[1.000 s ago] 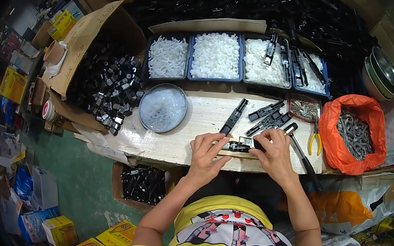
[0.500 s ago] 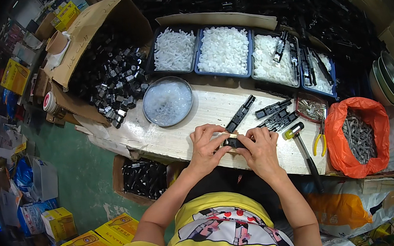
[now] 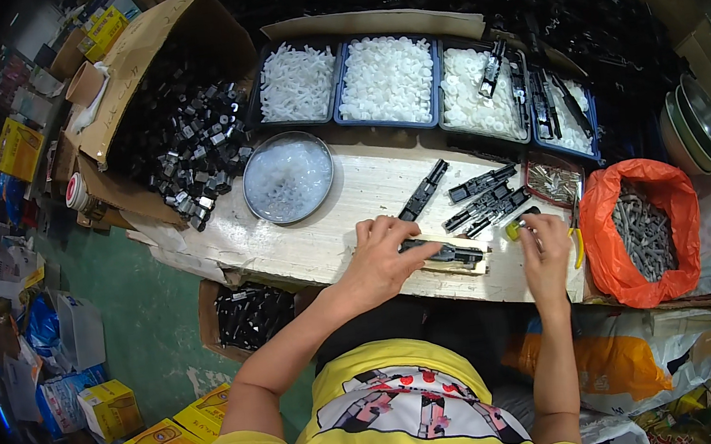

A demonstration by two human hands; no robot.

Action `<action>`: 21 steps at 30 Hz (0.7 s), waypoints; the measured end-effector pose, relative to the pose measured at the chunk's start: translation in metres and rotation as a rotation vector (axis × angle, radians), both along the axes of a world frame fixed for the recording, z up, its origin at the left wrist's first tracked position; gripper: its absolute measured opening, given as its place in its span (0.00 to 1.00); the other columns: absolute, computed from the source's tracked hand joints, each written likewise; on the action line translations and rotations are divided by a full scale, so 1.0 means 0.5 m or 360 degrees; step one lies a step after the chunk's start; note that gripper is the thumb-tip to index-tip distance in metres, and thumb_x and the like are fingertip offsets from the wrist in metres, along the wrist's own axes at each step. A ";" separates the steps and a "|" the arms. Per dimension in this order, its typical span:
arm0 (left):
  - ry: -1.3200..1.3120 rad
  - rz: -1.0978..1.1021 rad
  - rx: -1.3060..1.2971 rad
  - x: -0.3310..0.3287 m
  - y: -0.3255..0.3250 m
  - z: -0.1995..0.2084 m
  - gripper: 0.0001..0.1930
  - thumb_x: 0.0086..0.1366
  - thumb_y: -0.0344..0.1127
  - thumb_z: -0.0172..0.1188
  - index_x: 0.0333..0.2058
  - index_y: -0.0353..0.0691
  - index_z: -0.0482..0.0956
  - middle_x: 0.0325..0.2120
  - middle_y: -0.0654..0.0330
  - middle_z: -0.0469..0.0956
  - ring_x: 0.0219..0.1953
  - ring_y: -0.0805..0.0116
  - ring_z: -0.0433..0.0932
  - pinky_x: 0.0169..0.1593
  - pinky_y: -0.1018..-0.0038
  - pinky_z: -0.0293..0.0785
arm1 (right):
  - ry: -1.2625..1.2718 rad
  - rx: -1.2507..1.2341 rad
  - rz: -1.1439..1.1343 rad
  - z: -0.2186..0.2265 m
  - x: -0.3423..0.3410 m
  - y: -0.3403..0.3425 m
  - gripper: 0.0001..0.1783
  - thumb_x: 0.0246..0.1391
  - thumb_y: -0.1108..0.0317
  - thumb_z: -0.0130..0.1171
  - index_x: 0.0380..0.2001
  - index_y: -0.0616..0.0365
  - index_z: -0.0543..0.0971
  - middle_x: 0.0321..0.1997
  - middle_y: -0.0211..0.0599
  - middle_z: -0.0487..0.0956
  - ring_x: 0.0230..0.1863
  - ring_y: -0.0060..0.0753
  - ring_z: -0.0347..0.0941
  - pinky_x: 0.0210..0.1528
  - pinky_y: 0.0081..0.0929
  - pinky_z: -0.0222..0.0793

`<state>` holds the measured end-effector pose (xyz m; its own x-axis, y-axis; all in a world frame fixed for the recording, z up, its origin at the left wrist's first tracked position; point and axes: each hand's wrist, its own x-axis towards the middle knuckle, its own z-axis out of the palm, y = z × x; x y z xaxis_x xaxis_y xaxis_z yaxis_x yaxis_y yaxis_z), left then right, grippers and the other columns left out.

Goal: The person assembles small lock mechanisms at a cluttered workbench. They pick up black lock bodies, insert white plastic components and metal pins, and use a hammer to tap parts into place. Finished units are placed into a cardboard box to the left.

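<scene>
My left hand (image 3: 382, 259) presses a black plastic part (image 3: 455, 253) with a metal strip against a pale block (image 3: 441, 267) near the bench's front edge; its fingers are closed on the part's left end. To the right, my right hand (image 3: 546, 252) has its fingers curled around a hammer (image 3: 513, 229) just below the yellow-and-black head. The handle is hidden under the hand and forearm. Beyond the block lie a single black part (image 3: 424, 190) and a small group of similar black parts (image 3: 488, 202).
At the back stand trays of white plastic pieces (image 3: 387, 82). A round dish (image 3: 289, 178) and a carton of black and metallic pieces (image 3: 196, 153) are at left. On the right are an orange bag of grey pieces (image 3: 643, 231), yellow-handled pliers (image 3: 578, 248), a small pin tray (image 3: 554, 182) and stacked bowls (image 3: 697, 127).
My right hand has left the black part and moved right to the hammer. My left hand stays on the part, which now shows its length along the block. The whole view has shifted slightly.
</scene>
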<state>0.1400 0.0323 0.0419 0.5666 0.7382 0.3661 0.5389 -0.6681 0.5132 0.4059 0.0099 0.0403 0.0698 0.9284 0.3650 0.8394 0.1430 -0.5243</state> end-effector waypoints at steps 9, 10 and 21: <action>0.0398 -0.0262 0.0207 -0.001 0.012 -0.015 0.24 0.44 0.21 0.56 0.42 0.51 0.77 0.39 0.57 0.68 0.42 0.62 0.64 0.44 0.62 0.54 | -0.0382 -0.0194 -0.0107 -0.031 0.047 -0.043 0.13 0.47 0.76 0.54 0.40 0.62 0.73 0.34 0.44 0.70 0.38 0.47 0.67 0.37 0.37 0.60; 0.0445 -0.0284 0.0204 -0.002 0.014 -0.012 0.25 0.43 0.21 0.56 0.43 0.51 0.76 0.40 0.56 0.68 0.42 0.62 0.64 0.44 0.62 0.54 | -0.0202 -0.0137 -0.0089 -0.013 0.037 -0.053 0.13 0.48 0.77 0.53 0.40 0.64 0.73 0.33 0.45 0.70 0.36 0.47 0.67 0.36 0.37 0.61; 0.0650 -0.0389 0.0193 -0.005 0.014 0.012 0.26 0.45 0.24 0.56 0.47 0.47 0.74 0.40 0.55 0.65 0.43 0.60 0.63 0.43 0.65 0.56 | -0.0057 -0.0014 0.0328 0.146 -0.092 -0.076 0.10 0.49 0.73 0.54 0.37 0.62 0.73 0.25 0.42 0.71 0.23 0.44 0.71 0.22 0.35 0.66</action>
<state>0.1374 0.0391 0.0478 0.8331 0.5316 0.1529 0.4999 -0.8419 0.2033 0.3597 -0.0280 0.1131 -0.1349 0.9248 0.3558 0.8111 0.3093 -0.4964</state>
